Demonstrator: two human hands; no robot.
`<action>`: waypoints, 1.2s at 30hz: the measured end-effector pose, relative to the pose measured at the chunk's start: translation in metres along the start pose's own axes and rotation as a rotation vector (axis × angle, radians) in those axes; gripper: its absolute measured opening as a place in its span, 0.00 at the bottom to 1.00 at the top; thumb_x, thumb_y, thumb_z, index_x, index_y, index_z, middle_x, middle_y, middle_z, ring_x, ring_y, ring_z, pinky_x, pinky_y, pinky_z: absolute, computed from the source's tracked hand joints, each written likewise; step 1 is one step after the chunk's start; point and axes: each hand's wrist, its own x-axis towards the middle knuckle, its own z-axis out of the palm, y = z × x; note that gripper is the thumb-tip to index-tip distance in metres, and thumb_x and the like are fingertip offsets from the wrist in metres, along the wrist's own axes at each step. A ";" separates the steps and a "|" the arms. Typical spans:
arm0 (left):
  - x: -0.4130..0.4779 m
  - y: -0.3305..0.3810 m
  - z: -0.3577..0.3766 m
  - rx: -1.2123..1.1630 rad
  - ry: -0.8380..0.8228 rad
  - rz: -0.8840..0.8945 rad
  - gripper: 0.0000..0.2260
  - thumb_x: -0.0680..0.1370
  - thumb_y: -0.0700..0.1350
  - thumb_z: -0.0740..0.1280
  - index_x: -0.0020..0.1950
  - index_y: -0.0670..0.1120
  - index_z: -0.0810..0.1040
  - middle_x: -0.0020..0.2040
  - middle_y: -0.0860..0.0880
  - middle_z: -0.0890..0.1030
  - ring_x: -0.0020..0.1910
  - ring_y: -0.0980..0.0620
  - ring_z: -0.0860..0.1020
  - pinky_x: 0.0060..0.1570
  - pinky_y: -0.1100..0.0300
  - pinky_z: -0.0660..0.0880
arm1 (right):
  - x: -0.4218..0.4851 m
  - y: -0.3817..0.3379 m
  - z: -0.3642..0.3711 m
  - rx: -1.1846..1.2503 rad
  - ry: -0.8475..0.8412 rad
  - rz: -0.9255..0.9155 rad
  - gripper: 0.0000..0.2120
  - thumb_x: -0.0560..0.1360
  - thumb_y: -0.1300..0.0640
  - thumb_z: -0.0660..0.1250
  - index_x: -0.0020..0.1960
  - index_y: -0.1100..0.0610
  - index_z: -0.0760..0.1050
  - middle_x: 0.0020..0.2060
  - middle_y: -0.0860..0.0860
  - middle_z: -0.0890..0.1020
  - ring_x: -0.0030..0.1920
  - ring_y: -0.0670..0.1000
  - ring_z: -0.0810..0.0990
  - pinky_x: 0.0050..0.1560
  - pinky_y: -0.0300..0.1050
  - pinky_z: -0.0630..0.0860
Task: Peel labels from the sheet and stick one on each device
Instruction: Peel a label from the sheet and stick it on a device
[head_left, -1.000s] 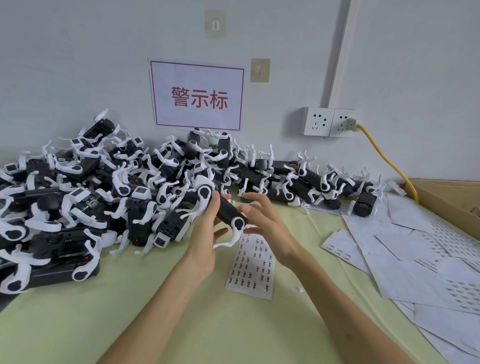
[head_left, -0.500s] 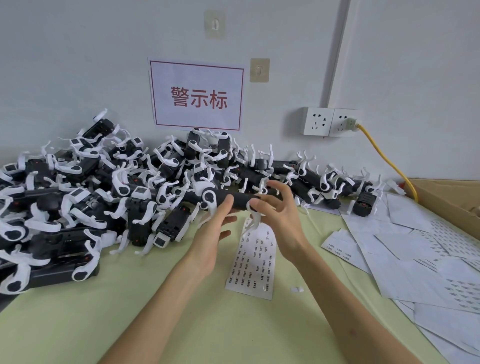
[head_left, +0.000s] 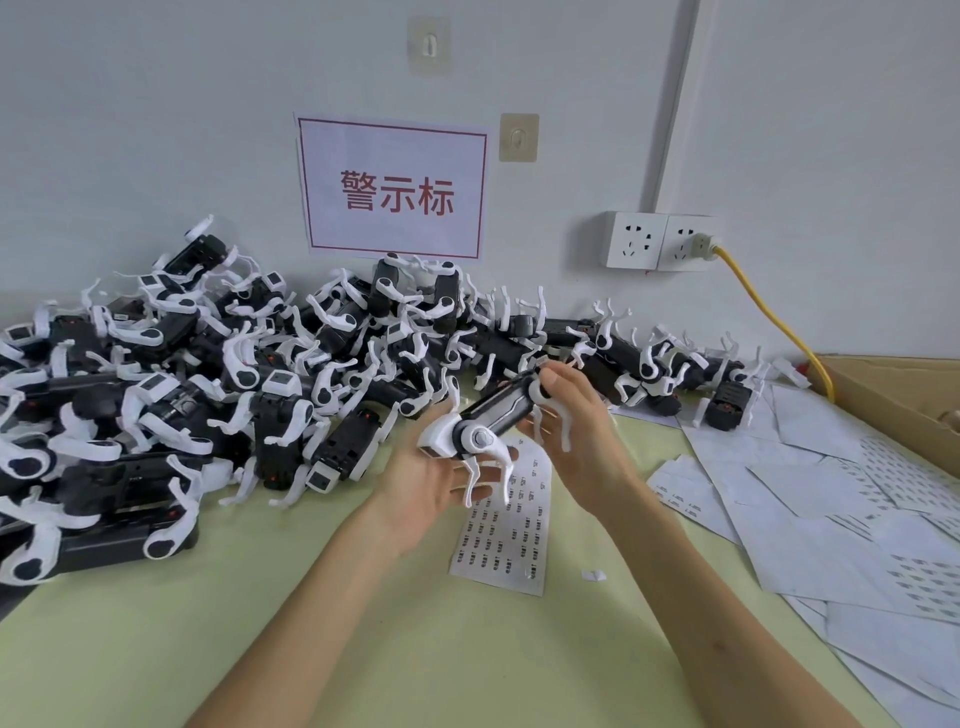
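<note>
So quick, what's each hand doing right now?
Left hand: open, palm up, the device resting on it.
Right hand: fingers curled round the device's far end, holding it.

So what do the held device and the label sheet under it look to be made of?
Device: likely moulded plastic, a glossy black body with light streaks on it and matte white legs. Label sheet: thin white paper lying flat on the table, printed with small dark labels; whether its backing is glossy cannot be told.
</note>
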 end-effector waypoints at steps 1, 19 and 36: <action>0.000 0.000 0.000 -0.027 -0.047 -0.012 0.20 0.76 0.59 0.60 0.41 0.50 0.88 0.46 0.40 0.86 0.47 0.41 0.84 0.54 0.46 0.76 | -0.002 0.000 0.001 -0.018 0.001 0.009 0.26 0.72 0.48 0.73 0.67 0.56 0.73 0.56 0.54 0.80 0.51 0.51 0.82 0.51 0.44 0.80; 0.004 -0.006 0.002 -0.053 0.012 0.040 0.15 0.77 0.59 0.66 0.54 0.56 0.89 0.52 0.54 0.87 0.51 0.57 0.83 0.55 0.56 0.75 | 0.004 0.000 -0.006 -0.275 0.147 -0.292 0.03 0.78 0.61 0.72 0.46 0.55 0.82 0.37 0.49 0.83 0.34 0.46 0.77 0.39 0.39 0.74; 0.001 -0.006 0.009 0.069 0.090 0.138 0.19 0.85 0.56 0.60 0.66 0.47 0.81 0.61 0.47 0.85 0.63 0.50 0.82 0.73 0.44 0.69 | -0.007 0.009 0.015 -0.391 -0.131 -0.118 0.08 0.82 0.61 0.67 0.45 0.57 0.79 0.42 0.53 0.83 0.41 0.51 0.82 0.46 0.42 0.78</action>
